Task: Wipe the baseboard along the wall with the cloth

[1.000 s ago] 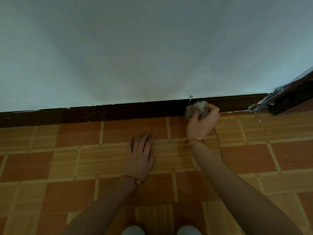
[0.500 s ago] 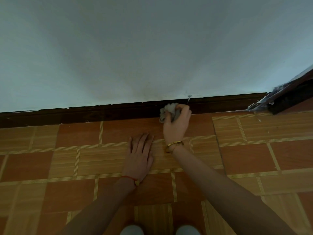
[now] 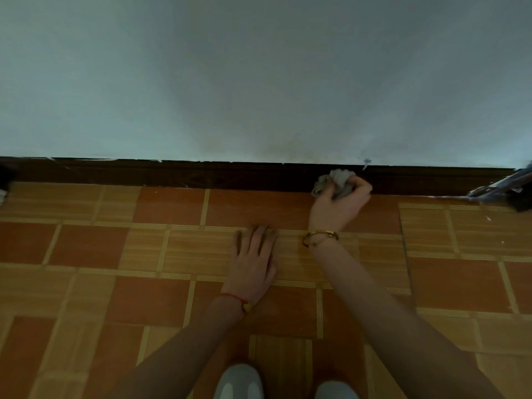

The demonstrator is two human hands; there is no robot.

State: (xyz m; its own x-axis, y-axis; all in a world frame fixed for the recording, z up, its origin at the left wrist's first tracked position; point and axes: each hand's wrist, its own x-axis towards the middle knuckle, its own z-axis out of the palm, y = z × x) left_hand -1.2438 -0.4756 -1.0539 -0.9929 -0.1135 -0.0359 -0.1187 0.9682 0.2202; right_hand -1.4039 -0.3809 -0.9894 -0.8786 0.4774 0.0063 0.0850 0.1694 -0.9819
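Note:
A dark brown baseboard (image 3: 172,174) runs across the foot of a pale wall (image 3: 259,82). My right hand (image 3: 341,204) grips a crumpled grey cloth (image 3: 335,180) and presses it against the baseboard, just left of a small mark on the wall (image 3: 367,162). A gold bracelet sits on that wrist. My left hand (image 3: 256,260) lies flat on the tiled floor with straight fingers, to the left of and nearer me than the right hand. It holds nothing and has a red string at its wrist.
The floor (image 3: 86,246) has orange and tan wood-pattern tiles. A dark, paint-flecked frame piece (image 3: 506,188) juts out at the right end of the baseboard. Another dark object (image 3: 5,177) sits at the far left edge. My two light shoe tips (image 3: 239,381) show at the bottom.
One second ago the cloth was under the wall mark. My right hand slid it left along the baseboard. The view has since swung left; my left hand stays planted.

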